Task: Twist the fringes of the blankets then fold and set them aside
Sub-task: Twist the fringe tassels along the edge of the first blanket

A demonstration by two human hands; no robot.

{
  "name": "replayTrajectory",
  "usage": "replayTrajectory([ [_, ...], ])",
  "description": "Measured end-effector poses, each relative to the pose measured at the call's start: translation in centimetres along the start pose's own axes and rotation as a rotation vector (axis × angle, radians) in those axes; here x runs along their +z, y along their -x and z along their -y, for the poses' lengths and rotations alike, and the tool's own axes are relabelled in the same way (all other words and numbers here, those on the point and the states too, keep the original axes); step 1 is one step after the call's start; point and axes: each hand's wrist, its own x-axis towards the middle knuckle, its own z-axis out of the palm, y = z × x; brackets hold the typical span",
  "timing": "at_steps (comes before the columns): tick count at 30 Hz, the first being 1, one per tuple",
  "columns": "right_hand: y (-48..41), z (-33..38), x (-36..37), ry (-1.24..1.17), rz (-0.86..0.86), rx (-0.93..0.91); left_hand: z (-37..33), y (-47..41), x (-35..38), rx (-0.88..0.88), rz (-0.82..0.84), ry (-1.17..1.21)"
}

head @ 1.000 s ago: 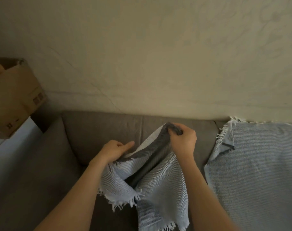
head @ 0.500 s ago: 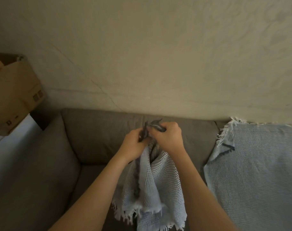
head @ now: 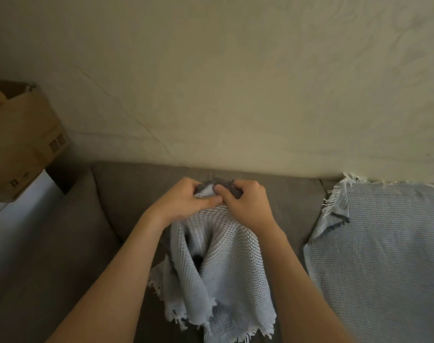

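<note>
Light blue waffle-weave blanket (head: 218, 263): low centre of frame, about 6 o'clock, hanging in loose folds from both hands in front of the sofa backrest. Top edge is bunched into a wad at frame centre, and a darker grey patch of cloth shows in the wad. Frayed white fringe (head: 176, 320) runs along the bottom hem, 6 to 7 o'clock.

Left hand (head: 183, 201): fingers curled over the bunched top edge, thumb laid across it, gripping the blanket.
Right hand (head: 248, 206): same wad from the 3 o'clock side, fingers curled in, gripping it. The two hands touch at the thumbs. Both forearms come in from the bottom edge, one on each side of the hanging cloth.

Second blanket (head: 384, 256): same blue weave, at 4 o'clock, draped over the sofa back and seat, apart from the held one. Its top-left corner is flipped over, with fringe (head: 334, 194) showing along that edge.

Grey sofa (head: 136, 189): backrest across the middle, armrest at 8 o'clock.
Beige wall (head: 235, 82): fills the 12 o'clock half.
Cardboard box (head: 25, 144): 9 o'clock, sitting on a white surface (head: 20, 206) beside the armrest.
</note>
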Motion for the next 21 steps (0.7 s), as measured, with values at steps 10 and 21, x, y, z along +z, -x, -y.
replayTrajectory([
  [10,2.9,-3.7,1.3,-0.301,0.368,0.254,-2.2,-1.4,-0.9,0.228,-0.537,-0.131],
  [21,1.3,-3.7,-1.5,0.228,-0.008,0.272,0.2,-0.4,-2.2,0.036,-1.0,0.073],
])
